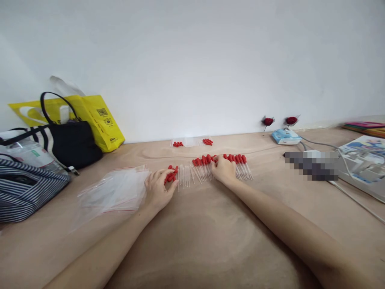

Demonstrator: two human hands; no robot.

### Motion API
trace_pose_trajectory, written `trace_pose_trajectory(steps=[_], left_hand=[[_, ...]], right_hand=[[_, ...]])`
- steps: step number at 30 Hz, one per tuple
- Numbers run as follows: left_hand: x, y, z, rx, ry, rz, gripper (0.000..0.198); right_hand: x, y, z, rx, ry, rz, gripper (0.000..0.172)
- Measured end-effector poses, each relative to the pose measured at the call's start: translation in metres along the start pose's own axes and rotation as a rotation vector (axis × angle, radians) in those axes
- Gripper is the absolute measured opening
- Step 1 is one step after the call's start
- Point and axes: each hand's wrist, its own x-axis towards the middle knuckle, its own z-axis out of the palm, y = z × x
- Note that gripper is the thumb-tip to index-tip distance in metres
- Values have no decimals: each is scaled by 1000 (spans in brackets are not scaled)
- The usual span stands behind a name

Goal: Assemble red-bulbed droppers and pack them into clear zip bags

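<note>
A row of clear droppers with red rubber bulbs (206,160) lies side by side on the table in front of me. At its left end, several clear tubes (185,176) show no red bulbs. My left hand (159,186) is curled around a small pile of loose red bulbs (171,173), its thumb and fingers on either side of them. Over the middle of the row, my right hand (224,168) has its fingers closed in a pinch at the red end of a dropper, which the fingers partly hide.
Clear zip bags (120,188) lie left of my left hand. At the back is a bag with red bulbs (192,142). A black handbag (78,142), yellow bag (105,124) and striped bag (33,188) stand left. A tissue pack (285,137) and cables are right.
</note>
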Motion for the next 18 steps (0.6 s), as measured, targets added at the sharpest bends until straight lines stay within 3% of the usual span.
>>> trace_pose_trajectory(steps=[4,9,18], left_hand=[[-2,-1,2,-2,-7,-7,25],[-3,0,2,1,-62,-42,25],[6,0,2,45,-141,-252,25]], right_hand=[[6,-17,7,-16,-26,56,26],[6,-23,8,-52,-63,17,24],[-11,-43,7,-112,-88,-244,21]])
